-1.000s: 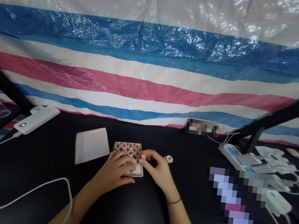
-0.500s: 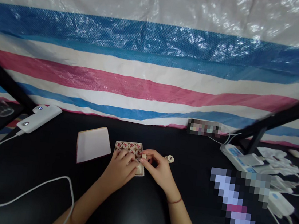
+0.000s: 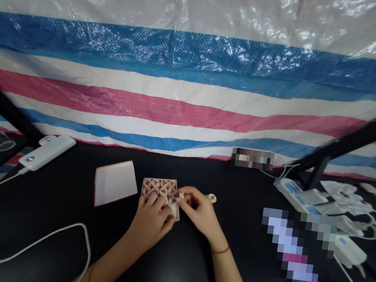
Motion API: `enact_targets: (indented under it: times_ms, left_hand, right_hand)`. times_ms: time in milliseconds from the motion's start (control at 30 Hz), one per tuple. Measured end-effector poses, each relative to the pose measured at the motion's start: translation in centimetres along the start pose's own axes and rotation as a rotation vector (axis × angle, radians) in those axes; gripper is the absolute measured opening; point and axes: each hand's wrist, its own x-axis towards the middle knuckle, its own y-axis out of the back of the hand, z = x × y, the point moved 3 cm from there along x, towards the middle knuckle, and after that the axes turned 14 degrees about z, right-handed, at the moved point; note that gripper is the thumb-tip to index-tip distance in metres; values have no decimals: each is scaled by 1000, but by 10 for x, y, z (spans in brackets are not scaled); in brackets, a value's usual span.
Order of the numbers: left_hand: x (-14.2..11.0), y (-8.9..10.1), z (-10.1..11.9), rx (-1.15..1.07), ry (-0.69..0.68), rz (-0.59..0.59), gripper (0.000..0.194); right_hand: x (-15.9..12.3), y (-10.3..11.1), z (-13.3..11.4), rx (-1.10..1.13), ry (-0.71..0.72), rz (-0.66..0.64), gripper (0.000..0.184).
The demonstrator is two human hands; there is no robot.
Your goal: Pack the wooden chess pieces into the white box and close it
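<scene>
A shallow white box (image 3: 178,214) on the black table holds rows of round xiangqi pieces (image 3: 165,183) marked with red characters. A piece with a dark character (image 3: 172,201) lies at its right side. Across the front left of the box lies my left hand (image 3: 152,217), its fingers bent and apart over the pieces, hiding some of them. My right hand (image 3: 201,211), at the box's right edge, pinches one pale xiangqi piece (image 3: 181,195) between thumb and fingertips. Just behind that hand a loose xiangqi piece (image 3: 212,198) rests on the table.
Left of the box lies a box lid (image 3: 116,183) with its white inside up. A white power bank (image 3: 48,152) with a long white cable (image 3: 21,248) is at the far left. On the right are a power strip (image 3: 294,192), plugs and a blurred-out item (image 3: 293,249). A striped sheet (image 3: 178,107) hangs behind.
My left hand has drawn back toward the front of the box, its thumb now lower, uncovering more red pieces. The right hand keeps its pinch near the same spot. The view has shifted slightly.
</scene>
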Motion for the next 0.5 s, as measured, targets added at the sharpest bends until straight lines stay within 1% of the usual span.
enact_targets:
  times_ms: [100, 233, 333, 433, 500]
  left_hand:
    - [-1, 2, 3, -6, 16, -5, 8]
    - [-3, 2, 5, 92, 98, 4, 12]
    - [-6, 1, 7, 137, 134, 2, 13]
    - [-8, -2, 8, 113, 132, -11, 13]
    - [-9, -2, 8, 79, 124, 2, 11]
  right_hand:
    - [0, 0, 1, -12, -7, 2, 23]
    - [1, 0, 2, -10, -11, -3, 23]
    - [1, -1, 3, -13, -2, -7, 23]
    - [0, -2, 3, -16, -1, -13, 22]
    - [0, -2, 3, -16, -7, -12, 22]
